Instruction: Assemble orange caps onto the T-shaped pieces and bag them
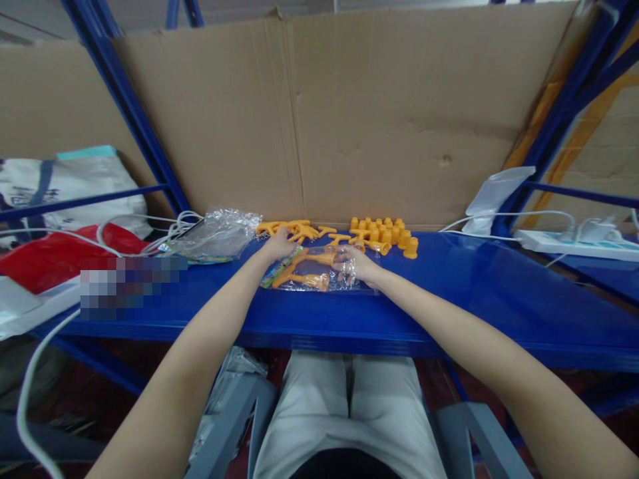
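Note:
My left hand [277, 245] reaches onto a row of orange Y-shaped plastic pieces [294, 230] lying on the blue shelf [449, 293], its fingers closed over one of them. My right hand [355, 263] grips the open end of a clear plastic bag [312, 269] that lies flat in front of me. Inside the bag lie orange Y-shaped pieces and a colourful printed card. Several small orange caps [384, 234] stand in a cluster behind my right hand.
A pile of empty clear bags [215, 234] lies to the left, next to white cables [150, 229] and a red bag [54, 256]. A white power strip [574, 243] sits at the right. A cardboard sheet [349, 113] backs the shelf. Blue rack posts stand on both sides.

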Available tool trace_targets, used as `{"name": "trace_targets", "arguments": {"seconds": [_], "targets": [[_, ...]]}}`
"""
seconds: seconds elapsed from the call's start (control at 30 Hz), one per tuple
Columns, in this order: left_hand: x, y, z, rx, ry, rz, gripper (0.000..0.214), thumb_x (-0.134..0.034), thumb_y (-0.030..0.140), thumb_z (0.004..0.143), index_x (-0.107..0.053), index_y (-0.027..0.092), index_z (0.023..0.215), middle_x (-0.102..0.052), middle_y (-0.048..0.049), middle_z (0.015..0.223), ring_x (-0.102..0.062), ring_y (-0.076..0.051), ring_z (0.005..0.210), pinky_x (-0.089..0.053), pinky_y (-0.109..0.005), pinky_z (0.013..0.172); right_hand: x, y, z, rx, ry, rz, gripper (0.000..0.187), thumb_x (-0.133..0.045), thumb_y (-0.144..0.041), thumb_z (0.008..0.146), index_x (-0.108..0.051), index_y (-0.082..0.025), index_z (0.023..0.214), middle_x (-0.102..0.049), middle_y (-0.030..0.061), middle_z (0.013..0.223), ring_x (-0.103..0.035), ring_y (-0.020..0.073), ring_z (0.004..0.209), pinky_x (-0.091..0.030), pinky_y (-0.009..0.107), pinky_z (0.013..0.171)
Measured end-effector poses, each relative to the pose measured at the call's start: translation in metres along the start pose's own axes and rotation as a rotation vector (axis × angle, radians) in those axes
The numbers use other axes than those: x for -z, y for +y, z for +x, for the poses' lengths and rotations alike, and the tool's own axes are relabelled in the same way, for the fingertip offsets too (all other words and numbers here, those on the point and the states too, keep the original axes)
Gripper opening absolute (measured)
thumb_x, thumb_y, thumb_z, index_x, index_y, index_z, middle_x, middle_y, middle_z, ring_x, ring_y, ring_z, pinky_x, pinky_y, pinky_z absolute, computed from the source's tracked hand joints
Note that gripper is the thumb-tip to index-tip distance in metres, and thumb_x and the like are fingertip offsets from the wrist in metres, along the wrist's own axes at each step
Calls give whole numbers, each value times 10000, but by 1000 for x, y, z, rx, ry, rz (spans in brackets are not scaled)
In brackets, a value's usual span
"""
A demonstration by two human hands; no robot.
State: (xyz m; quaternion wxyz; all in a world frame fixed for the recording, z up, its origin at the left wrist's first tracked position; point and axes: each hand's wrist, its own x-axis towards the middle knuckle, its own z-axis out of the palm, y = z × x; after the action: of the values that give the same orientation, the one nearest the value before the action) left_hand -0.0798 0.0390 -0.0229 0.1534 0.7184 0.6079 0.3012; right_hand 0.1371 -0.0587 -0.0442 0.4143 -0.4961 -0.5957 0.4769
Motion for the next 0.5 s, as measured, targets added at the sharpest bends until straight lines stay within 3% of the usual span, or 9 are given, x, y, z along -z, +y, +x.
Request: {"name": "trace_targets", "arguments": {"seconds": [0.13, 0.2, 0.33, 0.5], "targets": [[2, 6, 1, -87, 98, 24, 440, -624, 200, 801, -577, 142, 1235, -705, -95, 970, -673, -233, 936, -512, -340, 867, 0, -2, -1, -17, -6, -11, 569, -767, -156, 807, -513, -193, 1315, -613, 31, 1009, -579, 53, 507, -482, 175, 386], [4, 11, -2, -187, 74, 10, 452, -597, 221, 827, -553, 150, 1271, -696, -104, 1078, -663, -219, 981, -503, -345, 919, 0, -3, -1, -15, -28, -1, 600, -789, -178, 793, -510, -196, 1323, -624, 32, 1008, -583, 56, 511, -494, 178, 399], [1, 25, -14, -368, -119, 0, 569, -555, 288, 869, -450, 172, 1416, -552, -140, 1434, -540, -234, 1288, -403, -355, 1097, 0, -3, -2, -16, -58, 31, 600, -814, -208, 776, -533, -204, 1306, -632, 19, 953, -593, 68, 523, -494, 175, 401], [-19, 34, -28, -390, -370, 29, 630, -437, 445, 935, -352, 227, 1520, -305, -95, 1649, -246, -247, 1529, -244, -349, 1212, -1, -3, -2, -2, -43, 58, 572, -819, -199, 759, -574, -197, 1276, -657, 41, 979, -623, 92, 564, -509, 188, 413]]}}
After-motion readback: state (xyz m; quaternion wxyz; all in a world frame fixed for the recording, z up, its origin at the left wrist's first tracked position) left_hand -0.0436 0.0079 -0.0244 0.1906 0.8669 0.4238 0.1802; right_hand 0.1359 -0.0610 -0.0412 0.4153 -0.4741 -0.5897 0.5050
